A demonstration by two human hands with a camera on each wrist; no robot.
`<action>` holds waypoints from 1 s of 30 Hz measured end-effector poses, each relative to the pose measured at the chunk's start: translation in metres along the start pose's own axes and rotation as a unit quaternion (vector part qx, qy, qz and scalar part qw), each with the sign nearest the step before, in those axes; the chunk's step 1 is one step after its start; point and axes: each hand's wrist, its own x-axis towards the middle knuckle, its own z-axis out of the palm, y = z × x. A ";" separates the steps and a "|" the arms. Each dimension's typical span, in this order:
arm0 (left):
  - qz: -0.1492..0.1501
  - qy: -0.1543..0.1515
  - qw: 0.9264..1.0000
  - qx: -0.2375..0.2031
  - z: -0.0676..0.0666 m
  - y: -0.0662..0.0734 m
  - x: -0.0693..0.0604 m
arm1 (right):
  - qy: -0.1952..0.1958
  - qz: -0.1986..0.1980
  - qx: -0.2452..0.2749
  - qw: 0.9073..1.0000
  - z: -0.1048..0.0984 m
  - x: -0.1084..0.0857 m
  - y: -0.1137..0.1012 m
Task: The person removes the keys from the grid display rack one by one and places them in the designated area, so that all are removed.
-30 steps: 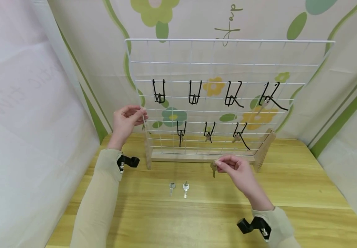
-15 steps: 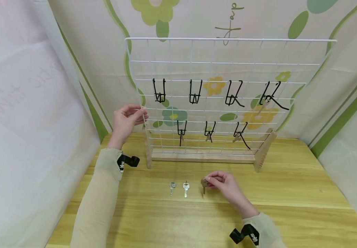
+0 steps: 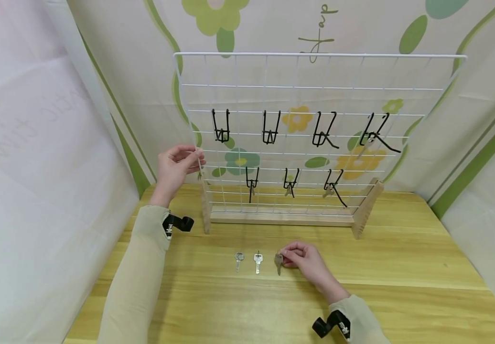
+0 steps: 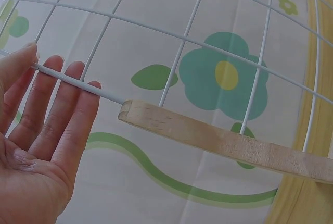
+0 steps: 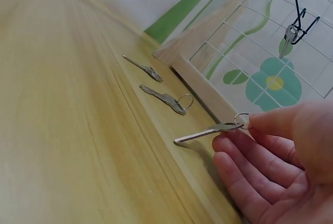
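Note:
My left hand point(image 3: 177, 171) grips the left side bar of the white wire rack point(image 3: 316, 55); in the left wrist view, thumb and fingers point(image 4: 67, 88) lie round the bar just beyond the wooden foot. Low over the table, my right hand point(image 3: 309, 263) pinches the ring of a key point(image 3: 278, 263). In the right wrist view that key point(image 5: 203, 132) slants down, its tip close to or on the wood; which, I cannot tell. Left of it lie a silver key point(image 3: 258, 263) and another ringed key point(image 3: 239, 261), side by side.
Black hooks point(image 3: 270, 131) hang on the rack in two rows; a key hangs at the upper right hook point(image 3: 372, 136) and others on the lower row. The rack's wooden base point(image 3: 282, 219) stands behind the loose keys. Printed cloth walls surround the wooden table point(image 3: 213, 306).
My right hand has moved left and toward the front of the table with its key, coming beside the two lying keys. My left hand stays on the rack.

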 end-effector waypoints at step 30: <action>0.006 -0.002 1.000 0.004 0.000 0.002 -0.001 | 0.074 -0.006 -0.186 0.980 0.000 0.004 -0.009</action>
